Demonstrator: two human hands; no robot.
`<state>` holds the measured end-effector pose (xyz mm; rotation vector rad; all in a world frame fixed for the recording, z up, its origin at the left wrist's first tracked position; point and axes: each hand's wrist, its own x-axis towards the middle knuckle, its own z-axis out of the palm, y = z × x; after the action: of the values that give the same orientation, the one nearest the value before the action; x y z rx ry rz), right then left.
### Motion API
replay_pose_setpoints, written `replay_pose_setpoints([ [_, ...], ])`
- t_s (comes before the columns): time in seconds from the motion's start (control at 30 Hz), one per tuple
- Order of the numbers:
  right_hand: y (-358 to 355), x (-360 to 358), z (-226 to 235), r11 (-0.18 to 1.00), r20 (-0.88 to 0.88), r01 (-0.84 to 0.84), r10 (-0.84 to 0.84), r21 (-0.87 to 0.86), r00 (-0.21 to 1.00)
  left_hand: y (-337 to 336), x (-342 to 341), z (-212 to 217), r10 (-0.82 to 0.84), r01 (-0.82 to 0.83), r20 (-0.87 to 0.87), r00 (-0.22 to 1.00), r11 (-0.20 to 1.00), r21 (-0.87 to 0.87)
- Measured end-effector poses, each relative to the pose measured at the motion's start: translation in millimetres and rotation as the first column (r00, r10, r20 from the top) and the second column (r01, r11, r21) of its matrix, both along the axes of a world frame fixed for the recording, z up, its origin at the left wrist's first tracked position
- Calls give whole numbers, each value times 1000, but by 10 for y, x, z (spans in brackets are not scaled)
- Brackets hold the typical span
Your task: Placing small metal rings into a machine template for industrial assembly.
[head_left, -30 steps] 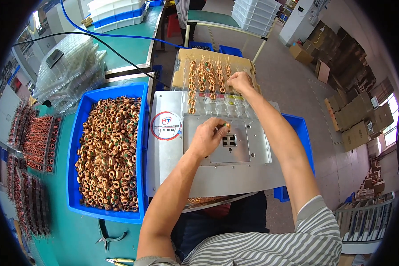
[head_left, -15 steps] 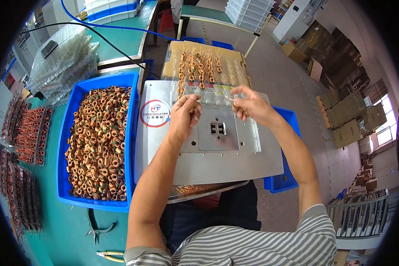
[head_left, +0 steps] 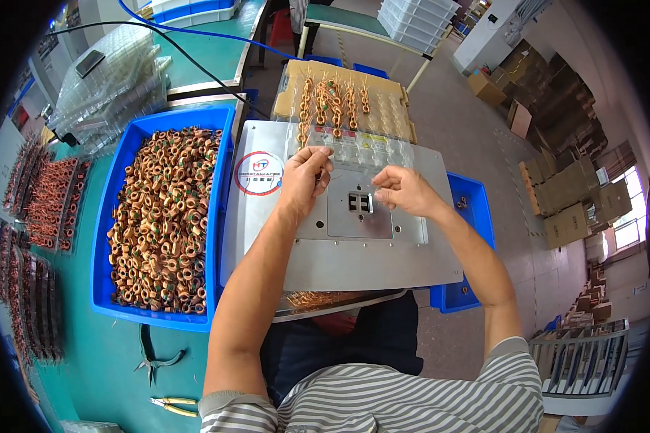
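Observation:
My left hand is closed, fingers curled in, above the grey metal machine plate; what lies inside the fingers is hidden. Across from it, my right hand has thumb and forefinger apart, with nothing visible between them. Between and below the hands, the plate has a small square opening with dark slots. Just beyond, a clear plastic tray rests over a tan board. Rows of copper wire coils fill the tray's left part, while the hollows at its right hold none.
A blue bin full of copper-wound ring coils stands to the left. Dark-handled cutters and yellow-handled pliers lie on the green table. Stacked clear trays sit behind; another blue bin is at the right.
My right hand has drawn down and nearer, away from the tray; the small coil at its fingertips no longer shows. My left hand stays at nearly the same place, still closed. The view has shifted slightly.

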<state>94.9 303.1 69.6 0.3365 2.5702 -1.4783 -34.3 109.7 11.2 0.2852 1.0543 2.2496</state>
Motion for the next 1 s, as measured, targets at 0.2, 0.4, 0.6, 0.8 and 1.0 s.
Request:
replay_pose_setpoints([
  [0.2,-66,-77,64,900,-94,-115,169,421,981,-58,-44,-23,-14,14,-10,1000,1000,3],
  [0.4,-189,-139,6,784,-274,-95,324,613,906,-116,-100,-60,-19,19,-15,1000,1000,5],
  [0.6,-267,-162,-11,768,-129,-164,305,619,944,-154,-123,-98,-14,14,-24,1000,1000,-3],
  [0.8,-319,-194,-11,741,-143,-182,353,647,925,-196,-153,-75,-13,12,-35,999,1000,-18],
  [1.0,-300,-301,-83,763,-186,-195,381,617,906,-219,-174,-86,-14,13,-41,999,1000,-25],
])
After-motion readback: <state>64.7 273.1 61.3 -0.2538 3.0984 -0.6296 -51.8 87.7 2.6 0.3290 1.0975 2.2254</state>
